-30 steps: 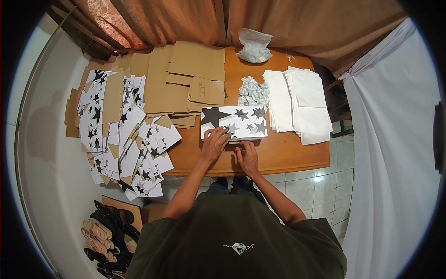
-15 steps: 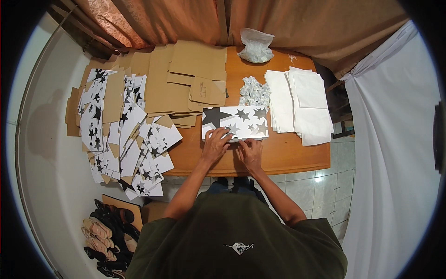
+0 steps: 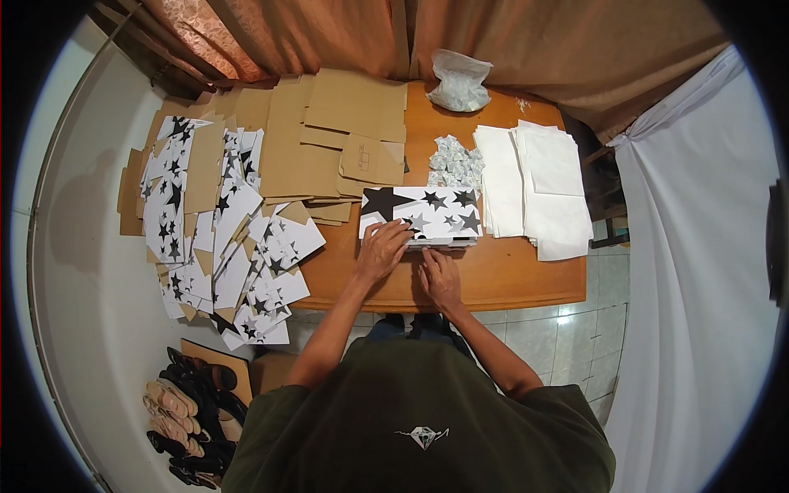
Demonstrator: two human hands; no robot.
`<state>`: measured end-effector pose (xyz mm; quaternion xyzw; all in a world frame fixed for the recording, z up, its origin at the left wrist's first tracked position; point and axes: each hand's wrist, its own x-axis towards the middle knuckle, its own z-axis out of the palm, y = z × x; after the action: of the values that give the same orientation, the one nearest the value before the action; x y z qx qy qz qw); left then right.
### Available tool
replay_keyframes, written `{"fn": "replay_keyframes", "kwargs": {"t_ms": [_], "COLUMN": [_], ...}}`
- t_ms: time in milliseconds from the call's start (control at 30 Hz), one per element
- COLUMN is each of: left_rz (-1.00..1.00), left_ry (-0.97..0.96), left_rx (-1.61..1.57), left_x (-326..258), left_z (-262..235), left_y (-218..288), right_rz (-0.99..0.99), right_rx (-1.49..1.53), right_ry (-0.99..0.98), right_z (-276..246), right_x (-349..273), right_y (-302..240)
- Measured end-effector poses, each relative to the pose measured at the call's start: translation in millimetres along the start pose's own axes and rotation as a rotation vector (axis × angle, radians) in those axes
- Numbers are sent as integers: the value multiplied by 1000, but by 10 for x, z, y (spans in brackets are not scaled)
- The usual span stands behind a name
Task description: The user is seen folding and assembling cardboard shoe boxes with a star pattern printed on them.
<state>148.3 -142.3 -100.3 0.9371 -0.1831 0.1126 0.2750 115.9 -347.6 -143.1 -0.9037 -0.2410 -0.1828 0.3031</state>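
A closed white cardboard box (image 3: 421,215) with black and grey stars lies lengthwise before me near the table's middle. My left hand (image 3: 381,253) grips its front left edge, fingers bent over the lid and palm in front of the box. At the front side, right of centre, my right hand (image 3: 440,278) has its fingers extended toward the box's lower edge. These fingers are apart and hold nothing. Below the lid's front edge shows a narrow greyish strip. What lies inside the box is hidden.
Flat brown cardboard pieces (image 3: 288,156) and star-printed sheets (image 3: 168,197) cover the table's left. Small whitish packets (image 3: 454,163) lie behind the box, near a clear plastic bag (image 3: 460,86). White paper stacks (image 3: 555,181) lie right. Shoes (image 3: 193,411) stand lower left.
My right hand has drawn slightly back and down from the box's front edge. The left hand stays on the lid. The whole view has shifted a little.
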Motion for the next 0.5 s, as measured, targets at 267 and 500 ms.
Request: {"fn": "replay_keyframes", "kwargs": {"t_ms": [267,500], "left_rz": [13,1], "left_ry": [-4,9], "left_rx": [-11,-13], "left_x": [29,61], "left_z": [-53,-37], "left_y": [30,39], "right_rz": [-6,-18], "right_rx": [-79,-72], "right_ry": [-148,-137], "right_z": [32,11], "right_x": [1,-42], "right_y": [27,29]}}
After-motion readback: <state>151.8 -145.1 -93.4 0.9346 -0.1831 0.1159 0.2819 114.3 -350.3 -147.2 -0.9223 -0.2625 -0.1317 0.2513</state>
